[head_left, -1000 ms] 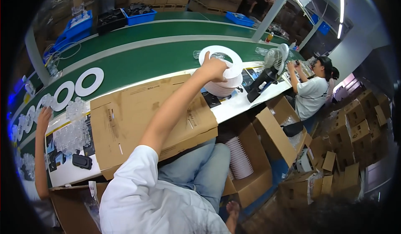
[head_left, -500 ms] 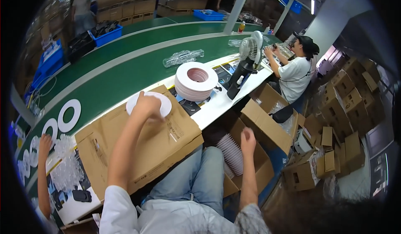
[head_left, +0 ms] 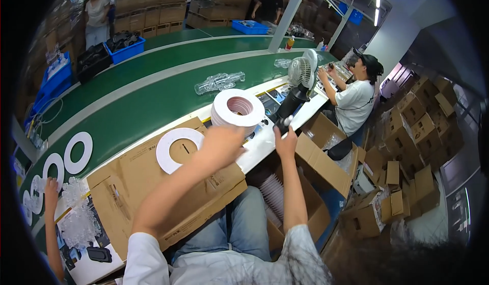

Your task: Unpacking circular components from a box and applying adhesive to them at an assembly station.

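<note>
A flat white ring point(head_left: 164, 150) lies on the flattened cardboard carton point(head_left: 135, 183) in front of me. My left hand point(head_left: 223, 145) is raised over the carton's right part, just right of that ring and in front of a stack of white rings point(head_left: 224, 104); motion smears its fingers. To the right, my right hand point(head_left: 286, 141) is closed around a small dark object with a pale tip point(head_left: 281, 126), beside the dark base of a fan point(head_left: 299, 71). The fingers partly cover that object.
A green conveyor point(head_left: 132, 96) carries white rings point(head_left: 76, 152) and clear plastic pieces point(head_left: 220, 83). Another person's hand point(head_left: 51, 188) is at the left near clear plastic parts point(head_left: 79, 221). An open box with stacked rings point(head_left: 272, 196) stands by my right leg. A co-worker point(head_left: 351, 94) sits at the right.
My left hand has moved right, off the ring, which now lies uncovered on the carton. My right hand has risen from beside the open box and now grips the small dark object.
</note>
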Available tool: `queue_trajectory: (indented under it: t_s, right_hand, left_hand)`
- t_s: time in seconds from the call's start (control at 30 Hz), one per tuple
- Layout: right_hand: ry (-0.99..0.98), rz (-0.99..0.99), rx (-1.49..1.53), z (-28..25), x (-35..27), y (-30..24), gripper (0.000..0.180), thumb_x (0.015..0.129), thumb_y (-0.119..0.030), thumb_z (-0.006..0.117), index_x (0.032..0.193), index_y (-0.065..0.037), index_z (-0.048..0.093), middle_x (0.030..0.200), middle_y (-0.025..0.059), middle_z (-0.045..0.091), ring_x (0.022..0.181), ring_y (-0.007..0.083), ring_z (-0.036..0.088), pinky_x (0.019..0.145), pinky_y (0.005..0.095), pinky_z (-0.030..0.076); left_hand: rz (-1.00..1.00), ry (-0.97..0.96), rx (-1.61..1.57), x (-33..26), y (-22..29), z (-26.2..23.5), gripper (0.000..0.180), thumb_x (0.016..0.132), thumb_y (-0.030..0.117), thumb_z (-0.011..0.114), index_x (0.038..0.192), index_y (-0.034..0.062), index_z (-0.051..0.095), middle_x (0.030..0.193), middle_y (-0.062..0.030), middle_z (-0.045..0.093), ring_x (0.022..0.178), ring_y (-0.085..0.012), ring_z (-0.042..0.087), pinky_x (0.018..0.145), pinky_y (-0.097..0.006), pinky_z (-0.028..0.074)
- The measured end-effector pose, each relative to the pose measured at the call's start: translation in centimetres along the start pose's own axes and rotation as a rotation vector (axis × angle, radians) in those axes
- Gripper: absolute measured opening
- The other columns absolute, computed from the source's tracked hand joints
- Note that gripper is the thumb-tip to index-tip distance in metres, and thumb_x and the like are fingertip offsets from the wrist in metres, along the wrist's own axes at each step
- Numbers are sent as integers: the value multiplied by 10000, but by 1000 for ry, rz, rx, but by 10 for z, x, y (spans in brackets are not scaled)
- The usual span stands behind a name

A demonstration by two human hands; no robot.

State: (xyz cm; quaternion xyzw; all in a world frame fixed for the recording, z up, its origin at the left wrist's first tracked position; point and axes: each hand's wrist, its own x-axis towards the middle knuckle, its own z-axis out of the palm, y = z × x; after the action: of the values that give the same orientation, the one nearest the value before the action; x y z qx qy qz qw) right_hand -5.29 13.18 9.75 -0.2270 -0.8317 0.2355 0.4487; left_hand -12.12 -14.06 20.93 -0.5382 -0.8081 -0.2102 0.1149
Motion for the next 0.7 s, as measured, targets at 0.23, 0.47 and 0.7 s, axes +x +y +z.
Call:
queue_trajectory:
  t_s: [0.23, 0.47, 0.7]
  right_hand:
    - [-248, -221, -3, -72, -85, -28, 244, 763, -158, 707, 908, -22, 564, 835, 164, 605, 768, 371, 590, 669, 421, 477]
    - [-214, -119, -168, -107, -133, 23, 286, 777, -150, 687, 1018, -32, 590, 917, 161, 631, 849, 367, 613, 719, 398, 500]
    - [51, 323, -259, -130, -191, 86, 314, 823, -194, 667, 1030, 29, 589, 901, 218, 642, 864, 345, 640, 780, 385, 488]
  left_hand:
    - [568, -151, 56, 65, 55, 74, 221, 768, 224, 623, 912, 56, 616, 747, -116, 640, 705, -292, 656, 567, -383, 521]
    - [738, -321, 15, 62, 88, 114, 176, 760, 202, 616, 688, 54, 677, 729, -144, 665, 698, -317, 670, 617, -399, 539]
    - [147, -177, -224, 113, 79, 136, 225, 828, 191, 588, 932, -6, 616, 858, -207, 663, 802, -351, 661, 696, -447, 525]
